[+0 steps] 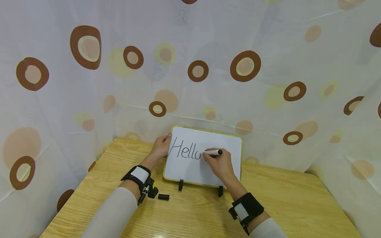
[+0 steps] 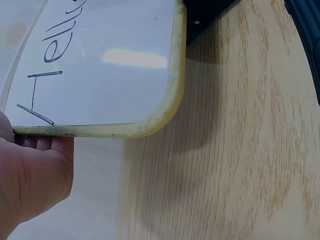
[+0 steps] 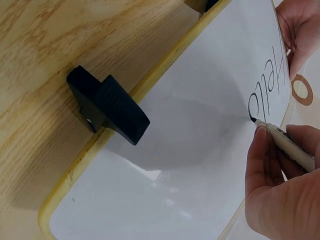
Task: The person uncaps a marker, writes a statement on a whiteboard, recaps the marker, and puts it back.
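A small whiteboard (image 1: 190, 172) with a yellow rim leans upright on two black stand feet (image 1: 181, 185). Black handwriting (image 1: 186, 150) across its upper left reads "Hello", the last letter sitting right at the pen tip. My right hand (image 1: 220, 163) pinches a white marker (image 3: 287, 145) with a black end, its dark tip on the board at the "o" in the right wrist view. At the board's left edge, my left hand (image 1: 160, 147) grips the rim, with fingers (image 2: 45, 143) reaching behind it.
A black marker cap (image 1: 163, 197) lies on the wooden table (image 1: 285, 198), front left of the board. Behind the table hangs a pale curtain (image 1: 208, 99) with brown rings. Both wrists wear black straps with camera gear (image 1: 152, 190).
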Motion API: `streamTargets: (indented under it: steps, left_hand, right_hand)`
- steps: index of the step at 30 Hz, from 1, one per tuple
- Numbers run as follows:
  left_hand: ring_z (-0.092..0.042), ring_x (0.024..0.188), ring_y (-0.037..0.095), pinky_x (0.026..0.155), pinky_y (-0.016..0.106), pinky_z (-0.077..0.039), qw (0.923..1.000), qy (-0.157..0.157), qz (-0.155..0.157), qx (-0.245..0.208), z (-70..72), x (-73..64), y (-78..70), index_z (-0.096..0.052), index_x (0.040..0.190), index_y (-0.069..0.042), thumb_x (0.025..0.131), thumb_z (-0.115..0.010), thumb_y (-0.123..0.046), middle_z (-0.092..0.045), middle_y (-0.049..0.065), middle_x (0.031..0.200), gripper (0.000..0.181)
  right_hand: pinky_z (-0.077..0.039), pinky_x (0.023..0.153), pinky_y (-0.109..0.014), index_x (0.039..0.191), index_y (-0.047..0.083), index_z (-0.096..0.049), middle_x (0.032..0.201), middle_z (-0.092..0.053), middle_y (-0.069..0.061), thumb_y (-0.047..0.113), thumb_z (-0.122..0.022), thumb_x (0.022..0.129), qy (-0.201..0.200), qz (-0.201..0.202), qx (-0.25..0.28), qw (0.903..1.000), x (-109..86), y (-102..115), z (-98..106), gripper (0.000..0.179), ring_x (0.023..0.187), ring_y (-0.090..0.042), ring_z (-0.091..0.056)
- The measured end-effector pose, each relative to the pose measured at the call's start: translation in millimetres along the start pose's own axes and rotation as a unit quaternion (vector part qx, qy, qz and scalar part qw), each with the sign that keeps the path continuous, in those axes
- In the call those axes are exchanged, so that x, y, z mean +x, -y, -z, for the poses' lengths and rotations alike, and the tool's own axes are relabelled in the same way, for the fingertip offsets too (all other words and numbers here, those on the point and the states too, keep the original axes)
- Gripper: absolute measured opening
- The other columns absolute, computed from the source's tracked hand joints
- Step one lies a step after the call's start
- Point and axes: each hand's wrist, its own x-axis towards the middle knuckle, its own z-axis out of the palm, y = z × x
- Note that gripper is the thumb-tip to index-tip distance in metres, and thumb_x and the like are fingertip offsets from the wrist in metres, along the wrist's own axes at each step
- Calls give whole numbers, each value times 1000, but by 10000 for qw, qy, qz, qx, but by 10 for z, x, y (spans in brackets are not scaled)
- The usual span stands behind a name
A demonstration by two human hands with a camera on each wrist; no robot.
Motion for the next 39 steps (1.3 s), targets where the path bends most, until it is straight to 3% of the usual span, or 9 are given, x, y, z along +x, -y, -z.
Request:
streamTargets:
  steps: [10,21,39]
  left_hand:
    - [-58,90,19,71,31,-51,10000,25,-11,-12,-62,4,-41,-67,115,-7,112,-37,-44,-62,9,101,48]
    - [-57,88,19,70,30,-49,9999,-94,-82,42,-75,7,-45,-66,117,-5,112,-37,-44,-61,9,98,48]
    - [-57,88,19,71,30,-49,9999,-118,-4,41,-34,-31,-4,-65,119,-5,112,-36,-44,-62,9,99,49]
  right_hand:
    - [-54,70,-32,100,2,-80,90,-77,-11,11,-76,91,-147,66,75,9998,35,44,0,12,78,-18,-70]
    - [-55,68,-32,99,1,-79,89,-76,-18,10,-76,92,61,-10,344,9994,-14,92,45,12,81,-31,-73]
    - [-57,68,-32,98,3,-80,88,-76,-16,13,-77,92,-52,-141,365,9992,-71,-14,181,12,82,-36,-74]
